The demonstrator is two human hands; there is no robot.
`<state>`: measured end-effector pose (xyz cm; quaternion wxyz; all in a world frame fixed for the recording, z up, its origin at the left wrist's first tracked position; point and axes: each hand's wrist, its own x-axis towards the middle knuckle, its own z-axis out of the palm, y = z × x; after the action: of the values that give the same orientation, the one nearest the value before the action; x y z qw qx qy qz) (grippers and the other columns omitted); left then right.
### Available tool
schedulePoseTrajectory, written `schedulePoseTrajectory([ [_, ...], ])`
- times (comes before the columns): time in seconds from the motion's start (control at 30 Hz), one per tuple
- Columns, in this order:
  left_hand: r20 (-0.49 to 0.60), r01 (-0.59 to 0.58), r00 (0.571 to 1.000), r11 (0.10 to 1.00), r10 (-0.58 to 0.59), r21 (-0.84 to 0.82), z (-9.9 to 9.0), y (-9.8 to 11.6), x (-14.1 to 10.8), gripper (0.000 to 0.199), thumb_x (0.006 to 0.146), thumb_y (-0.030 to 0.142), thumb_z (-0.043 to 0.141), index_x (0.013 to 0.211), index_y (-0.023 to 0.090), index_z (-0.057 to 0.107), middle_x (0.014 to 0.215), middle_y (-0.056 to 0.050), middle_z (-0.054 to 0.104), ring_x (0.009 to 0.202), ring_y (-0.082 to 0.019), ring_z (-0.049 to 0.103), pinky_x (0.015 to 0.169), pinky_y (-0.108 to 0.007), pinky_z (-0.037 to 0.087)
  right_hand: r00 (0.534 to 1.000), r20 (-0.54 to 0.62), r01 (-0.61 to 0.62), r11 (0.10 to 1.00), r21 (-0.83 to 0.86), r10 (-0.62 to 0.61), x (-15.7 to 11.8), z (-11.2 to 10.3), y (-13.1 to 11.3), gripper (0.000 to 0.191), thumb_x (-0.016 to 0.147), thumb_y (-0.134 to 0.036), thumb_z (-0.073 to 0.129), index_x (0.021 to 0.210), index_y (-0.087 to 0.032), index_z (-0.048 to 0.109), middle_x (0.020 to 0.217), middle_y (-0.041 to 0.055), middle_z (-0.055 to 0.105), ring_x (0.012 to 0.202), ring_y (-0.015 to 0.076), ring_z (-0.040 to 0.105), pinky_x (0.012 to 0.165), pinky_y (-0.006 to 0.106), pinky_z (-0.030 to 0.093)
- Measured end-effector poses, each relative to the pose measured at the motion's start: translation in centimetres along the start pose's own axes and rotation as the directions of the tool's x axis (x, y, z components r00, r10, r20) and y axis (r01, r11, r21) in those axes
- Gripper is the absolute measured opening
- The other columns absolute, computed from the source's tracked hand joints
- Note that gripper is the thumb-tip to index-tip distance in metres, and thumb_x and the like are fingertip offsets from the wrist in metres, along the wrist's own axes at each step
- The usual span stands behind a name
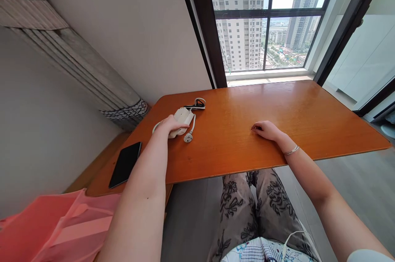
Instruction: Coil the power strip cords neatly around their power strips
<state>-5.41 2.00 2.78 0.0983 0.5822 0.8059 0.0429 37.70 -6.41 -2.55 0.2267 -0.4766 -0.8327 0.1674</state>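
My left hand [171, 124] is closed around the near end of a white power strip [184, 116], its thumb lying across the top. The strip rests at the left part of the wooden table [234, 130]. A round-headed plug [188, 137] on a short white cord lies beside it, touching the tabletop. Behind the strip sits a small coil of white and black cable [197, 104]. My right hand [266, 129] rests on the table near the middle, fingers curled in and nothing visible in them; a thin bracelet circles that wrist.
A black tablet [125, 165] lies at the table's left end, next to my left forearm. Pink cloth or bag [58, 225] fills the lower left corner. A tied grey curtain [86, 68] hangs at left, and a window [265, 15] stands beyond the far edge.
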Motion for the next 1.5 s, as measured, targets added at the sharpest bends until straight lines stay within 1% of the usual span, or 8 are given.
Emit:
schedulePoseTrajectory([
  [0.17,-0.035,0.061,0.997,0.998,-0.061,0.001,0.8,0.2,-0.6,0.091,0.059,0.058,0.076,0.133,0.010,0.053,0.132,-0.026,0.063,0.121,-0.042,0.061,0.088,-0.046,0.051,1.000,-0.012,0.009,1.000,0.000,-0.009,0.1,0.0,0.1,0.016,0.090,-0.017,0.060,0.095,-0.020,0.076,0.097,0.0056,0.078,0.087,0.0180,0.070,0.079,0.027,0.051],
  [0.43,-0.056,-0.162,0.986,0.982,0.157,-0.094,0.6,4.8,-4.3,0.085,0.060,0.050,0.078,0.135,0.021,0.051,0.132,-0.015,0.065,0.119,-0.036,0.062,0.089,-0.039,0.051,0.991,-0.130,0.003,0.999,0.047,0.003,0.2,0.3,0.4,0.019,0.092,-0.023,0.058,0.104,-0.018,0.071,0.098,0.0079,0.072,0.083,0.0167,0.067,0.081,0.031,0.053],
  [0.63,0.008,-0.371,0.921,0.886,0.389,-0.279,1.2,9.8,-9.1,0.074,0.058,0.046,0.081,0.124,0.025,0.057,0.124,-0.008,0.069,0.113,-0.031,0.065,0.085,-0.035,0.052,0.894,-0.447,0.059,0.979,0.193,0.034,0.1,0.7,0.6,0.066,0.089,-0.040,0.063,0.147,-0.022,0.037,0.142,0.0182,0.046,0.106,0.0228,0.064,0.077,0.037,0.059],
  [0.8,0.146,-0.401,0.843,0.785,0.518,-0.471,2.6,12.0,-11.8,0.072,0.054,0.044,0.081,0.120,0.023,0.059,0.118,-0.006,0.070,0.109,-0.029,0.066,0.087,-0.035,0.054,0.840,-0.532,0.089,0.994,-0.066,-0.110,0.0,0.7,0.2,0.078,0.087,-0.036,0.065,0.152,-0.022,0.025,0.155,0.0215,0.026,0.132,0.0309,0.050,0.102,0.049,0.052],
  [0.97,0.286,-0.278,0.780,0.718,0.557,-0.639,4.1,12.4,-12.6,0.072,0.056,0.049,0.081,0.119,0.021,0.058,0.119,-0.007,0.070,0.109,-0.029,0.067,0.083,-0.034,0.057,0.859,-0.488,0.027,0.966,-0.257,-0.154,0.1,0.9,-0.3,0.063,0.086,-0.013,0.057,0.145,-0.019,0.038,0.151,0.0211,0.032,0.133,0.0311,0.047,0.108,0.050,0.048],
  [1.1,0.321,-0.212,0.778,0.706,0.540,-0.676,4.4,12.0,-12.6,0.074,0.056,0.049,0.081,0.120,0.021,0.056,0.118,-0.008,0.071,0.108,-0.030,0.068,0.079,-0.035,0.057,0.847,-0.522,-0.061,0.959,-0.275,-0.096,-0.1,0.3,-0.9,0.053,0.091,-0.018,0.053,0.143,-0.022,0.046,0.144,0.0173,0.047,0.132,0.0318,0.047,0.110,0.051,0.044],
  [1.23,0.306,-0.251,0.779,0.719,0.548,-0.649,4.3,11.7,-12.6,0.071,0.054,0.048,0.081,0.116,0.020,0.057,0.116,-0.008,0.071,0.109,-0.030,0.067,0.083,-0.035,0.056,0.830,-0.550,-0.069,0.961,-0.269,-0.095,-0.5,-0.5,-1.4,0.050,0.095,-0.024,0.048,0.145,-0.021,0.047,0.148,0.0139,0.051,0.133,0.0299,0.048,0.114,0.048,0.042],
  [1.5,0.291,-0.354,0.770,0.760,0.568,-0.545,3.5,11.4,-13.8,0.064,0.052,0.043,0.081,0.110,0.023,0.060,0.112,-0.006,0.072,0.107,-0.030,0.067,0.083,-0.036,0.055,0.869,-0.490,-0.060,0.970,-0.234,-0.064,-0.4,-0.9,-0.8,0.047,0.101,-0.027,0.040,0.146,-0.017,0.048,0.147,0.0130,0.055,0.128,0.0276,0.056,0.110,0.045,0.046],
])
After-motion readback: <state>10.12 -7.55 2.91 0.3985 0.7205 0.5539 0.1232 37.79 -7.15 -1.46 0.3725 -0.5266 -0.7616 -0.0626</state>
